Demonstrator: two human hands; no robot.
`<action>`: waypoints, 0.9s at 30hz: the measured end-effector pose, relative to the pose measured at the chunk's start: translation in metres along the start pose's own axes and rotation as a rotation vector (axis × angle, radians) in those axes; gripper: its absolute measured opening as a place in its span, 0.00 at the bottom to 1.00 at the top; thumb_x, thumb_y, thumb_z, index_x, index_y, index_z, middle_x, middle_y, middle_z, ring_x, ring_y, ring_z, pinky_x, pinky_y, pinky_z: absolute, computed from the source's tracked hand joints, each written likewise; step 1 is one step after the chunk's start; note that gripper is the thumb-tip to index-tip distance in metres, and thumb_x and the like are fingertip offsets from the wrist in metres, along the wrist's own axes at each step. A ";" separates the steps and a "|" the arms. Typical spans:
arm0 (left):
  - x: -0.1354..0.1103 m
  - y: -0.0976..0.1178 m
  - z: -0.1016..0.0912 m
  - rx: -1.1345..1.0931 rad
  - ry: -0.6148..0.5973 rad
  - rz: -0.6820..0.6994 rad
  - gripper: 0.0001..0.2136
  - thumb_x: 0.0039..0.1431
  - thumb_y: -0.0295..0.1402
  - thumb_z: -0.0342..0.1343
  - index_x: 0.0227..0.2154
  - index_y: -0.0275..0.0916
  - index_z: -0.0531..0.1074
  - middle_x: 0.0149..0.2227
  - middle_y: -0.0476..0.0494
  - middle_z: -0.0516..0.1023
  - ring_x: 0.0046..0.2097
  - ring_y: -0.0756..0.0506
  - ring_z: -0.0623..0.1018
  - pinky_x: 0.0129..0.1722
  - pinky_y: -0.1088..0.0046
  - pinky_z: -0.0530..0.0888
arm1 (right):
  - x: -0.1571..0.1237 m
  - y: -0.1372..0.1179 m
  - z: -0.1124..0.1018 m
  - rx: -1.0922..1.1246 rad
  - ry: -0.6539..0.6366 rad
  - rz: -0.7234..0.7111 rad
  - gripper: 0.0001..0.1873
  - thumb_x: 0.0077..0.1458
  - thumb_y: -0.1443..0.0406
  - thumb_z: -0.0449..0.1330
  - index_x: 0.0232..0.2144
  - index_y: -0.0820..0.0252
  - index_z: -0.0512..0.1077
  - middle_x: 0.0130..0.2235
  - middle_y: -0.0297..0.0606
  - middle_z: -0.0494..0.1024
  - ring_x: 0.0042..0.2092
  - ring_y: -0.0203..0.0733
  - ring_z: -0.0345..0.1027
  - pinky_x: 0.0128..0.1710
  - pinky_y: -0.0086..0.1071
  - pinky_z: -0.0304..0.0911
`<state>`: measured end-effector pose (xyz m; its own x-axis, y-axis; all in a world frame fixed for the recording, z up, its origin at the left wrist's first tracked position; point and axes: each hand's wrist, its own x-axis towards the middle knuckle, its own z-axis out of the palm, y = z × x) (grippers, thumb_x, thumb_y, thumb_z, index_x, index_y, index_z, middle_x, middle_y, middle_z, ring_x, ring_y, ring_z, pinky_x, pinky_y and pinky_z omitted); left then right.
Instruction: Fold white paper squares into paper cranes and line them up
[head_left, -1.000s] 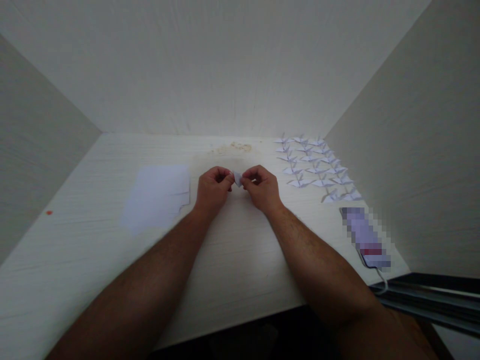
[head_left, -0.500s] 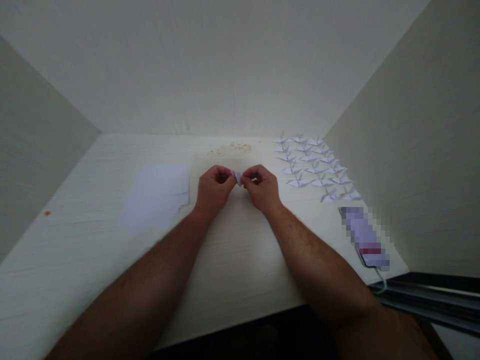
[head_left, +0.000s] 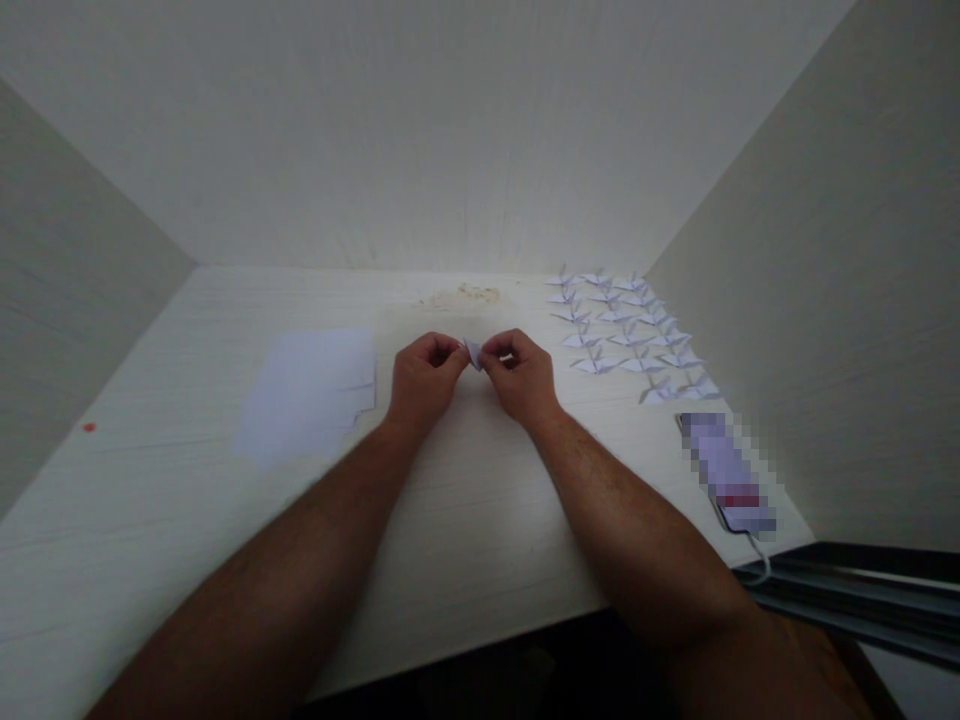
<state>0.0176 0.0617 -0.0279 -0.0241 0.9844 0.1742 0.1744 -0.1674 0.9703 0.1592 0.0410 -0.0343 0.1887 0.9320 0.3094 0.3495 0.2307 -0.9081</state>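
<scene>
A small piece of folded white paper (head_left: 473, 353) is pinched between my two hands above the middle of the table. My left hand (head_left: 427, 376) grips its left side with thumb and fingertips. On the other side, my right hand (head_left: 519, 372) holds the right edge in a similar pinch. Fingertips hide parts of the paper, so its full shape is hard to make out. Several finished white paper cranes (head_left: 619, 318) stand in rows to the right, beyond my right hand. A stack of white paper sheets (head_left: 304, 390) lies left of my left hand.
A phone (head_left: 724, 470), blurred out, lies near the right edge with a white cable (head_left: 761, 560) attached. The white table (head_left: 480, 540) meets walls at the back and sides. Worn brownish marks (head_left: 476, 293) show near the back wall, and a red spot (head_left: 89, 427) at far left.
Both hands keep their pinch on the folded paper, with only a slight shift of the fingers and the paper's angle. The whole view has drifted a little.
</scene>
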 end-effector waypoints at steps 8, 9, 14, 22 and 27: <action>-0.001 0.002 -0.001 -0.027 0.005 -0.018 0.04 0.48 0.31 0.61 0.22 0.39 0.72 0.19 0.53 0.69 0.23 0.51 0.66 0.24 0.75 0.64 | 0.000 0.000 0.001 0.027 -0.028 0.004 0.02 0.50 0.65 0.62 0.29 0.55 0.72 0.30 0.31 0.76 0.31 0.36 0.69 0.31 0.31 0.66; -0.001 0.002 -0.001 -0.016 0.006 -0.015 0.04 0.48 0.31 0.60 0.21 0.39 0.72 0.19 0.53 0.69 0.23 0.51 0.66 0.24 0.75 0.64 | 0.000 0.000 0.001 0.032 -0.027 0.009 0.02 0.50 0.65 0.62 0.29 0.55 0.72 0.30 0.31 0.76 0.31 0.35 0.69 0.31 0.31 0.66; -0.001 0.001 0.000 -0.026 0.006 -0.003 0.05 0.49 0.32 0.60 0.22 0.39 0.72 0.20 0.53 0.69 0.24 0.52 0.65 0.24 0.75 0.63 | 0.001 0.003 0.002 0.060 -0.042 0.000 0.02 0.50 0.66 0.62 0.29 0.56 0.72 0.29 0.30 0.76 0.31 0.34 0.69 0.31 0.30 0.66; -0.002 0.001 -0.001 -0.054 -0.013 0.009 0.04 0.50 0.30 0.59 0.22 0.39 0.72 0.21 0.53 0.69 0.24 0.53 0.65 0.25 0.75 0.63 | 0.002 0.003 0.003 0.122 -0.057 0.056 0.03 0.48 0.66 0.62 0.28 0.57 0.71 0.27 0.29 0.75 0.28 0.32 0.68 0.29 0.29 0.66; 0.000 -0.003 0.000 0.027 -0.042 0.066 0.05 0.49 0.32 0.60 0.23 0.38 0.71 0.22 0.52 0.71 0.25 0.52 0.68 0.27 0.74 0.65 | 0.006 0.008 0.003 0.202 -0.029 0.089 0.05 0.47 0.66 0.63 0.29 0.57 0.70 0.26 0.28 0.74 0.26 0.32 0.68 0.28 0.30 0.67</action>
<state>0.0172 0.0622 -0.0311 0.0297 0.9728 0.2297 0.2005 -0.2309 0.9521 0.1605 0.0493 -0.0400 0.1829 0.9583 0.2194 0.1413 0.1952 -0.9705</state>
